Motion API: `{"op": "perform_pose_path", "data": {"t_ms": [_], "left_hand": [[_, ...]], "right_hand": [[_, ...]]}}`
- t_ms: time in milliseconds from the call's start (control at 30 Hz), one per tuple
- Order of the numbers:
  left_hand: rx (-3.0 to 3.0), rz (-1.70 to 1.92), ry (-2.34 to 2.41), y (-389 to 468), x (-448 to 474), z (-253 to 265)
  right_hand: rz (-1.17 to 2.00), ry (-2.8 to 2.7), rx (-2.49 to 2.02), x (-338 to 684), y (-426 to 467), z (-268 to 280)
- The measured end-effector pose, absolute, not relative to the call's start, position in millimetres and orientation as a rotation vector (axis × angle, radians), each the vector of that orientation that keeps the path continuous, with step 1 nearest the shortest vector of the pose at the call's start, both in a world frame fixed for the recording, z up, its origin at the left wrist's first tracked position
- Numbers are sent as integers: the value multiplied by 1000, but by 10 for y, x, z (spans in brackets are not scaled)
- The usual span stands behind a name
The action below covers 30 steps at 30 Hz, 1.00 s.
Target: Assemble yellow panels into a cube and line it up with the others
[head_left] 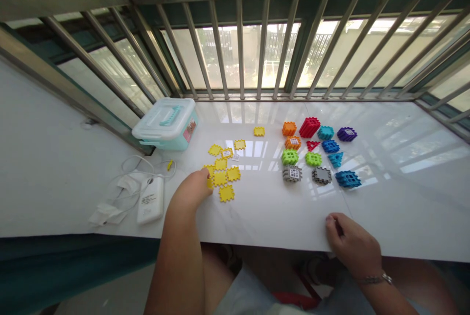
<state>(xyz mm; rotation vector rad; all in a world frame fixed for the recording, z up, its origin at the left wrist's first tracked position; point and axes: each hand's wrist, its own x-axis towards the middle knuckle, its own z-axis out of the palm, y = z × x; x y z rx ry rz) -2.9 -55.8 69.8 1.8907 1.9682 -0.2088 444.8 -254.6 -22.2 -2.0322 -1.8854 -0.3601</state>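
My left hand is closed at the left edge of a loose group of flat yellow interlocking tiles. Its fingertips pinch a yellow tile, largely covered by the hand. Next to it lie more yellow tiles, among them one square tile, one nearer the front and one with a white window print. A small white window piece sits by them. Curled into a loose fist, my right hand rests at the table's front edge, with nothing visible in it and a bracelet on its wrist.
Stacks of tiles sorted by colour stand right of centre: red, orange, green, grey, blue and purple. At left are a lidded box, a white power bank and cables. Window bars rise behind.
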Motion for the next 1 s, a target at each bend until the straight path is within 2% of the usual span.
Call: {"op": "perform_pose_path", "data": {"t_ms": [333,500,667,833,1000], "left_hand": [[2142,362,1595,-581,394,849],[2330,339,1316,-600,780,669],[2286,313,1135,-617,773,579],[2292,392,1287,-553,577,586],[2250,267,1562,-478,409,587]], "right_hand": [[-338,-1874,-2040,4444,-2543,-228],[-328,-1883,-2039,4439,-2547,-224],[-336,-1889,-2028,4444,-2548,-231],[-322,-1883,-2017,4446,-2547,-232],[-318,-1866,-2028,4435,-2549,-226]]}}
